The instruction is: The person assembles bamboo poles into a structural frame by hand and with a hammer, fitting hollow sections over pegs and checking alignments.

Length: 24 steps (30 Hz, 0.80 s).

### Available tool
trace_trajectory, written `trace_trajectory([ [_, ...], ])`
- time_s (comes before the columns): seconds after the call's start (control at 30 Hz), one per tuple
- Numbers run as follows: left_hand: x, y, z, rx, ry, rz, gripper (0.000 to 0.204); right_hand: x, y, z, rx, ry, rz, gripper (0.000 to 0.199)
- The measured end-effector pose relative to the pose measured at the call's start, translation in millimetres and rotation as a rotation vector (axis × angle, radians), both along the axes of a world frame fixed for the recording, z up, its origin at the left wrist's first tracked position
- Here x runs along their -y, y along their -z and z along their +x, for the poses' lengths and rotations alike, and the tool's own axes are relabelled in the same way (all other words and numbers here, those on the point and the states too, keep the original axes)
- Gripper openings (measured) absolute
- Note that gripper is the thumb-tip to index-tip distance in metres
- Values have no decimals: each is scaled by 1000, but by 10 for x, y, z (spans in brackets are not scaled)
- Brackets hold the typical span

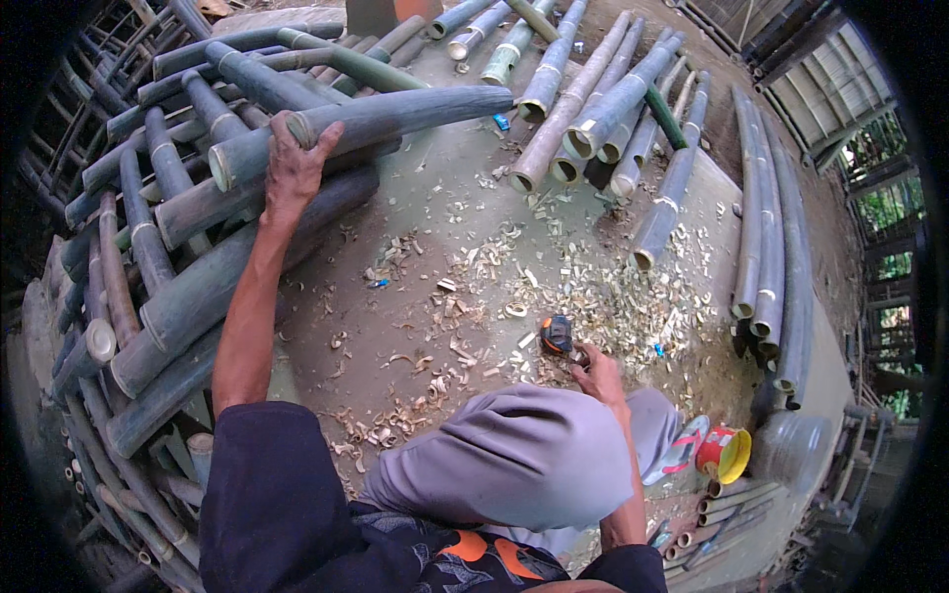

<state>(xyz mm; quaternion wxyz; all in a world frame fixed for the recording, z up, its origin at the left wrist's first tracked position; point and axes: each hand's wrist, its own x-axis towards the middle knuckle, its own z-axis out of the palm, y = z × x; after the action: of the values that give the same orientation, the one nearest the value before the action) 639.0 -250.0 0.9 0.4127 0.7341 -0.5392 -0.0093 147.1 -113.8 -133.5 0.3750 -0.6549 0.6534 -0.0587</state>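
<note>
**Dark shirt and grey knee nearest, bamboo culm under the left hand**

Dark shirt (287, 474) and grey trousers (494, 455) are filling the near side, the knee bending between the two arms. On the left, the left hand (301, 163) is spreading its fingers and thumb around the left end of a dark bamboo culm (405, 114); how firmly it is gripping cannot be told. This culm is lying high on the far side of a bamboo stack (213, 287), probably being steadied there because round poles are crossing beneath it. Its long axis is running left to right, slanting slightly toward the far side; the pale-ringed end is pointing left, while the other is jutting right over the floor (326, 316).

Nearer, right of the middle, a black-and-orange tape measure (557, 334) is sitting low among bamboo shavings (633, 306), its longer side running roughly near to far. The right hand (600, 379) is bringing thumb and fingers together at its near right corner, seemingly for a light hold; whether they are pinching it cannot be told.
</note>
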Motion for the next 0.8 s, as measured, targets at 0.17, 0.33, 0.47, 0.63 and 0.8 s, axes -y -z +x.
trace_trajectory([
  [0.17, 56, 33, -29, 13, 28, -36, 70, 4, 19, -28, 6, 14, -23, 44],
  [0.33, 16, 45, 6, -43, 20, 39, 72, 14, 16, 14, 17, 43, 0, 46],
  [0.47, 53, 77, -36, -13, -21, -53, 75, 27, 15, 48, 44, 56, 17, 44],
  [0.63, 80, 185, -57, -76, -61, -257, 81, -15, 57, 80, 17, -12, -68, 41],
  [0.8, 3, 223, -94, -159, -100, -208, 85, -42, 178, 76, 39, 14, 0, 42],
])
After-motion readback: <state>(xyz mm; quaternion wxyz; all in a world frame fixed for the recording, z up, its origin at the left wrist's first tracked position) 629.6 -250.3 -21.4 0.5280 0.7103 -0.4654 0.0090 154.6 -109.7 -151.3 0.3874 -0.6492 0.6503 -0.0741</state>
